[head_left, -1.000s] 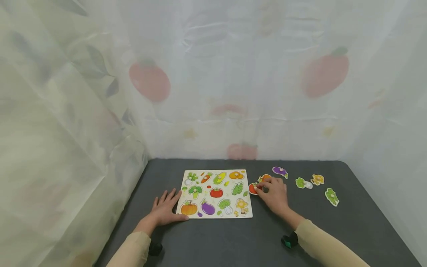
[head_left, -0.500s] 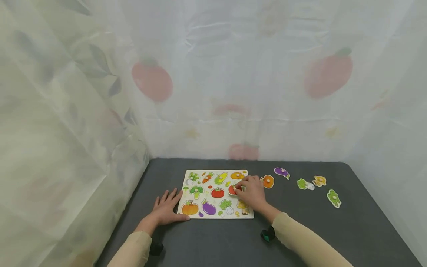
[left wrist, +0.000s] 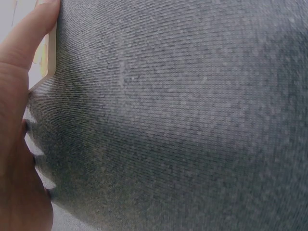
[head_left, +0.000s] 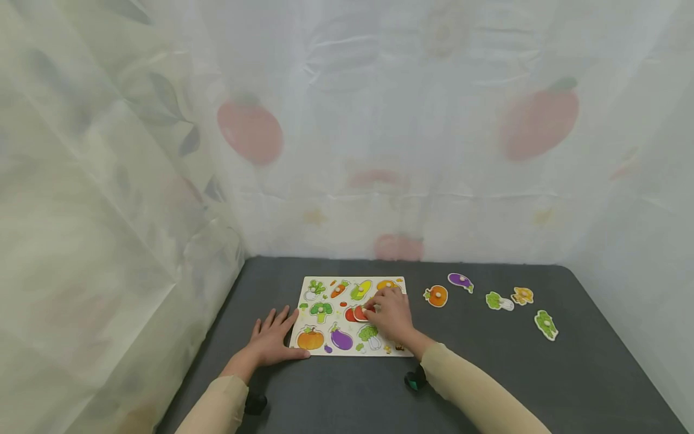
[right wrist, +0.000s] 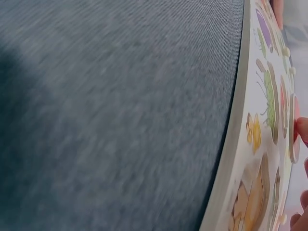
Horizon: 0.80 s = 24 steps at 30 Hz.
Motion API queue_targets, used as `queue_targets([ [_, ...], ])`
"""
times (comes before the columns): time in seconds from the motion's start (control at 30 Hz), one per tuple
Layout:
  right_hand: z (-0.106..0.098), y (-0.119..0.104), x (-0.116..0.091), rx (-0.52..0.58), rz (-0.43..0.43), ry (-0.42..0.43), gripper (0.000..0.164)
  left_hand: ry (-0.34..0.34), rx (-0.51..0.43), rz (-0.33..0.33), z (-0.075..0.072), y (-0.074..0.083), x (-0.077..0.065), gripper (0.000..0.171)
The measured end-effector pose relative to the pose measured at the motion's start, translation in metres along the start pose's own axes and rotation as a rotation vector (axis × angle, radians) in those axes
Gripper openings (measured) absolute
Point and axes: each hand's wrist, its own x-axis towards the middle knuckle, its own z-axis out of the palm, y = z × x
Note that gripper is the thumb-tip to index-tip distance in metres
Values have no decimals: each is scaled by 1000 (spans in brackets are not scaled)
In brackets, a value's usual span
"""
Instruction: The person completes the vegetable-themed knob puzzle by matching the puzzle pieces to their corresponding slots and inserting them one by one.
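A white vegetable puzzle board [head_left: 347,351] lies on the dark table, printed with vegetable shapes. My left hand [head_left: 271,343] rests spread at its left edge, thumb along the near corner; the thumb [left wrist: 24,41] also shows in the left wrist view. With my right hand [head_left: 391,313] I pinch a red tomato piece [head_left: 360,314] just above the board, partly over the printed tomato [head_left: 350,314]. In the right wrist view the tomato piece [right wrist: 294,127] is edge-on, apart from the board's surface, with fingertips [right wrist: 303,127] at its knob.
Loose pieces lie right of the board: an orange pumpkin-like piece [head_left: 436,296], an eggplant piece [head_left: 461,281], a bok choy piece [head_left: 499,301], a yellow mushroom-like piece [head_left: 523,295] and a green piece [head_left: 546,325]. Curtains [head_left: 401,150] hang behind the dark table [head_left: 488,367].
My right hand has picked the tomato piece up from beside the board and carried it left over the board to the printed tomato. My left hand has stayed at the board's edge.
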Motion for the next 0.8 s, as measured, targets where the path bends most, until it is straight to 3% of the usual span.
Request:
queue_targets([
  [0.37,16,-6,8,-36,27,-19,9,-7,-2,4,0,-1,-1,118],
  [0.8,21,-13,10,-9,41,-9,10,6,-8,11,1,0,-2,117],
])
